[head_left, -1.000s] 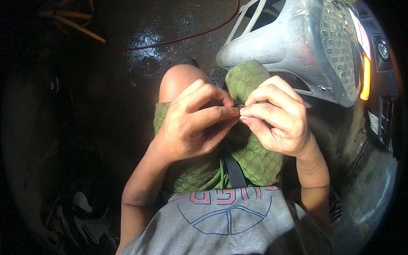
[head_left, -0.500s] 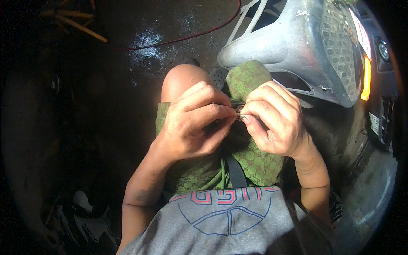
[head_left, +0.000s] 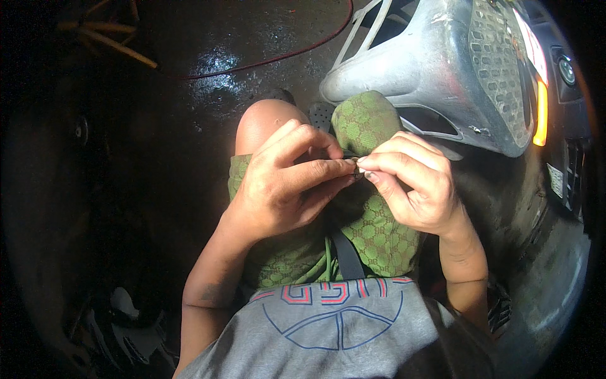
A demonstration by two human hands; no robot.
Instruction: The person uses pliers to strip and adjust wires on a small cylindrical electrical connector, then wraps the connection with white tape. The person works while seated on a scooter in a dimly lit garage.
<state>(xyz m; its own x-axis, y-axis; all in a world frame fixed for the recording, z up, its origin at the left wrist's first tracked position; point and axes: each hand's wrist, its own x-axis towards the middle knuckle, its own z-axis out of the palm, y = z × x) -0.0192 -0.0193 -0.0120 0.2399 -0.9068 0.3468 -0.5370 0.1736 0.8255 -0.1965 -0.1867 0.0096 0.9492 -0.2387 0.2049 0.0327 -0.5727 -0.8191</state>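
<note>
Left hand (head_left: 278, 183): thumb and forefinger pinch a small dark part (head_left: 358, 169) from the left, another finger arched above.
Right hand (head_left: 416, 183): thumb and fingertips pinch the same part from the right, nearly touching the left hand's tips.
Small dark part's place: between both hands, above the green patterned shorts (head_left: 385, 234); mostly covered by fingertips, its kind too small to tell.
Clothing: a grey shirt (head_left: 252, 335), with a dark strap (head_left: 348, 252) between the legs.
Beyond the right knee: a grey plastic stool (head_left: 423, 72).
Wet floor (head_left: 214, 63): a red hose (head_left: 278, 59) curves across it.
</note>
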